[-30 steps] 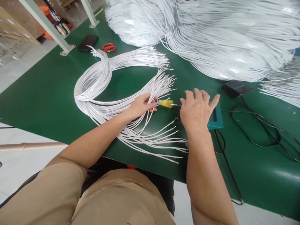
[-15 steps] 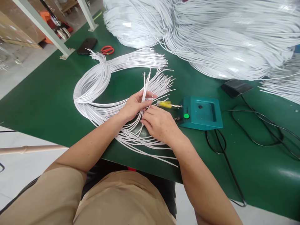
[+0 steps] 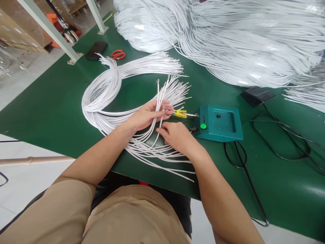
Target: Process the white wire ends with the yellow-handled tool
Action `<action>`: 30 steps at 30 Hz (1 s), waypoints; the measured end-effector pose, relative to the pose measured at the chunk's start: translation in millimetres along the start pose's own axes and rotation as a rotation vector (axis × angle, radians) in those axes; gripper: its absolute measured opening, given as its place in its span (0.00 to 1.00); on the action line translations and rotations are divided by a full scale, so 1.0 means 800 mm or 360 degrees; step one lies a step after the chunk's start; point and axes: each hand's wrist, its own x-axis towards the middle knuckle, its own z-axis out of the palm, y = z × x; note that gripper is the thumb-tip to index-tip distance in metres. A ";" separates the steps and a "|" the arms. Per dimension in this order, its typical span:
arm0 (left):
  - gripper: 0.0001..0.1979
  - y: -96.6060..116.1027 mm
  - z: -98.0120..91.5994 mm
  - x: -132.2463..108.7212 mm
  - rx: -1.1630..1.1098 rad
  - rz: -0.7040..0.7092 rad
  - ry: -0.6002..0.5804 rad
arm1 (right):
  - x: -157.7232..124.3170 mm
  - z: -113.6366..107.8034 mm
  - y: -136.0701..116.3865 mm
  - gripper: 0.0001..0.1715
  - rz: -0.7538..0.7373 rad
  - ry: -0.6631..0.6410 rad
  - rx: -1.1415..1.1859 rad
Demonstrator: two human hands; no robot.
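The left hand (image 3: 149,115) has its thumb and fingers together around a few white wires (image 3: 159,96), whose frayed ends stick up above it. The right hand (image 3: 177,135) is just beside it, thumb and fingertips closed on one wire lower down. These wires belong to a curved bundle (image 3: 101,88) lying on the green bench (image 3: 45,112), bent round at the left with most ends spread towards the right. More loose strands fan out under the right wrist, near the front edge.

Just past the left fingertips a yellow handle (image 3: 180,114) lies on a thin metal rod (image 3: 191,115) that runs to a teal box (image 3: 220,122) with a green button (image 3: 203,126); this crowds the space right of the hands. A black cable (image 3: 250,178) trails in front of the box, and a dark pedal-like block (image 3: 257,96) sits behind it. A huge heap of white wire (image 3: 241,44) covers the back of the bench. Red-handled scissors (image 3: 118,54) and a flat black object (image 3: 96,51) lie beyond the bundle, near a pale metal post (image 3: 54,35).
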 end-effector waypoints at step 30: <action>0.20 -0.011 0.011 -0.006 0.0746 0.0227 0.0162 | 0.012 -0.015 0.030 0.11 0.0163 0.0577 0.1866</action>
